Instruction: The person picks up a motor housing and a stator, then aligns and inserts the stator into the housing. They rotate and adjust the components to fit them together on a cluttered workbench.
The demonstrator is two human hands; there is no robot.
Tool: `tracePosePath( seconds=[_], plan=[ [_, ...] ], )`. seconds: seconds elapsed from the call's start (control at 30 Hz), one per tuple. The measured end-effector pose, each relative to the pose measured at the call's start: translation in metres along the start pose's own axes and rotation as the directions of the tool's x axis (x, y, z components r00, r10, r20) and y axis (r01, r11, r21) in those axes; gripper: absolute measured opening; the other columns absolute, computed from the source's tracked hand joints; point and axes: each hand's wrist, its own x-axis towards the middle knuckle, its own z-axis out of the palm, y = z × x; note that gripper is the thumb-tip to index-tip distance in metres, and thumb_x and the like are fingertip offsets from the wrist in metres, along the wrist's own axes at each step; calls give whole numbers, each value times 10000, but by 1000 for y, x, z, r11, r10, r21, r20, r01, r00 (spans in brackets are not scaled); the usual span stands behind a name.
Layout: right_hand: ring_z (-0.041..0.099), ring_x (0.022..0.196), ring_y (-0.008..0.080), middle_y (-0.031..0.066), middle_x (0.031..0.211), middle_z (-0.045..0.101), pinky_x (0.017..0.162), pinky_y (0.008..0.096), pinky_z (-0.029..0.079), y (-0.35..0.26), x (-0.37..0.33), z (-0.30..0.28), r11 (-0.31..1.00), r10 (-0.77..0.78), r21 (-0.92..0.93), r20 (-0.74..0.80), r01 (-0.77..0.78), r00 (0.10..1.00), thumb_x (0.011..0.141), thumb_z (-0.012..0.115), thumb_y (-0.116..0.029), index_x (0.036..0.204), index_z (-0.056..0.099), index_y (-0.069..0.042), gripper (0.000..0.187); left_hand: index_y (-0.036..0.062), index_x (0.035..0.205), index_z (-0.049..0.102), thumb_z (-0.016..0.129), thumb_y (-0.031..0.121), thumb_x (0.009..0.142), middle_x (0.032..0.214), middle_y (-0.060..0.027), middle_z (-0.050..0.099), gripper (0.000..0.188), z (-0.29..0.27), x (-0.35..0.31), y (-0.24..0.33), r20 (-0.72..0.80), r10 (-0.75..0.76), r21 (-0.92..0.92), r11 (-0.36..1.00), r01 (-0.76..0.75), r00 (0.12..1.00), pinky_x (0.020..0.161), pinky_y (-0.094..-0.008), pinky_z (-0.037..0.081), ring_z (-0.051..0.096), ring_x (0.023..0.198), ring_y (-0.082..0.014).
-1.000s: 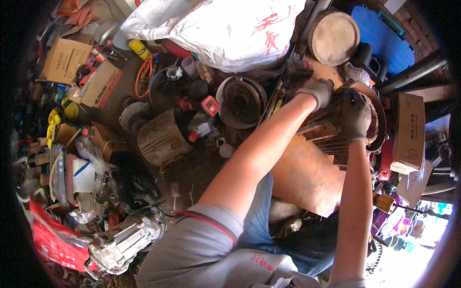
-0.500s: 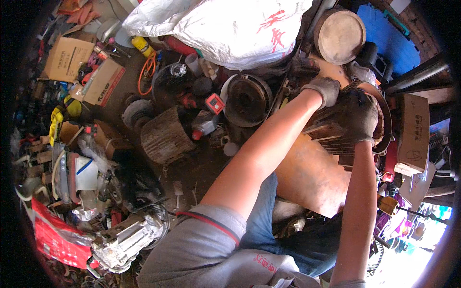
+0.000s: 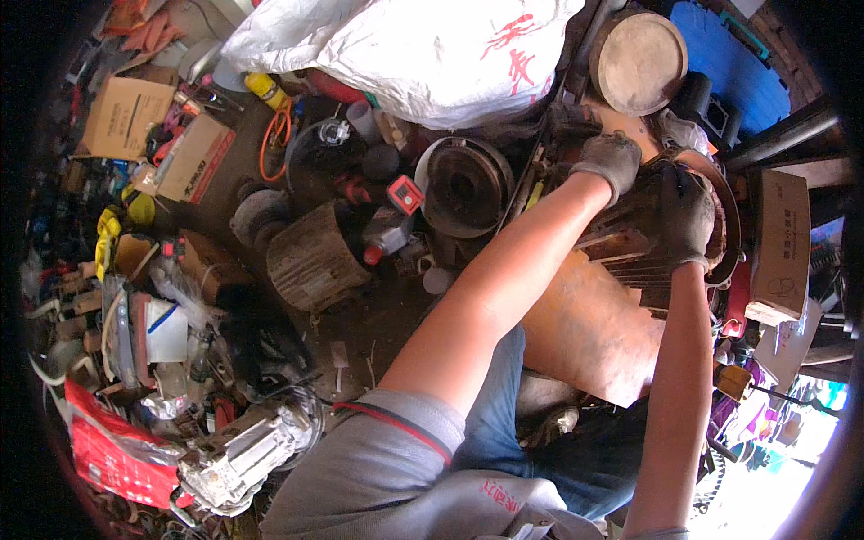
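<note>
In a grey work glove, my left hand (image 3: 609, 164) is closed in a fist over the far side of a ribbed round metal housing (image 3: 630, 263), which looks like an electric motor body. Whatever that fist grips is hidden beneath the fingers. My right hand (image 3: 688, 218), gloved too, lies at the housing's open end, beside its rounded rim (image 3: 731, 214). Its fingers curl down into a dark area, and what they grip cannot be made out. A rust-brown sheet (image 3: 589, 328) with a jagged edge lies on the near side of the housing, by my legs.
A large white sack (image 3: 423, 63) lies at the far side. Left of the housing are a round metal drum part (image 3: 463, 187), a ribbed cylinder (image 3: 317, 256) and a red-capped bottle (image 3: 389, 236). Cardboard boxes (image 3: 779, 243) stand right and far left. A silvery casting (image 3: 247, 454) lies near left.
My left fist has moved slightly farther away over the housing. My right hand stays at the open end with only a small shift. The whole view has drifted a little.
</note>
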Motion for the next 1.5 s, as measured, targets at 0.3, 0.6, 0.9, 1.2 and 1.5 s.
tracePosePath(
  seconds=[0.3, 0.6, 0.9, 1.2, 1.5],
  plan=[
    [656, 941, 343, 153, 968, 691, 837, 430, 511, 4, 2, 7, 986, -117, -119, -10, 115, 993, 924, 553, -256, 934, 687, -57, 240, 91, 1063, 719, 490, 117, 915, 1132, -201, 679, 274, 16, 7, -9, 170, 36, -74, 997, -24, 985, 881, -482, 532, 665, 1073, -325],
    [637, 950, 366, 175, 979, 690, 858, 450, 485, 6, 2, 5, 999, -45, -14, -28, 44, 999, 949, 535, -288, 969, 696, -42, 296, 90, 1120, 677, 494, 128, 915, 1174, -198, 655, 277, 6, -5, 2, -7, 2, -147, 989, -3, 1000, 929, -464, 514, 641, 1101, -360],
    [632, 982, 364, 173, 1043, 690, 865, 452, 475, 15, -2, 12, 976, -158, -160, -41, 150, 987, 934, 545, -288, 1018, 705, -51, 299, 97, 1121, 679, 508, 112, 916, 1140, -205, 650, 268, 8, -2, 2, -52, -8, -13, 1000, 7, 999, 914, -454, 526, 656, 1068, -343],
    [675, 766, 290, 109, 878, 710, 733, 435, 509, 53, 0, 39, 853, -274, -468, -25, 231, 961, 868, 579, -276, 886, 724, -120, 214, 19, 1171, 644, 428, 131, 945, 1148, -237, 667, 332, 5, 12, 4, 308, 85, -60, 996, -69, 948, 865, -441, 538, 687, 1010, -326],
    [654, 889, 393, 207, 885, 699, 799, 515, 514, 9, -6, 8, 981, 126, -140, -63, -134, 990, 921, 537, -381, 806, 746, -86, 380, 105, 1027, 662, 460, 257, 963, 974, -172, 702, 260, 17, 0, 18, -17, 64, -1, 998, -64, 998, 815, -483, 528, 672, 963, -373]
  ],
)
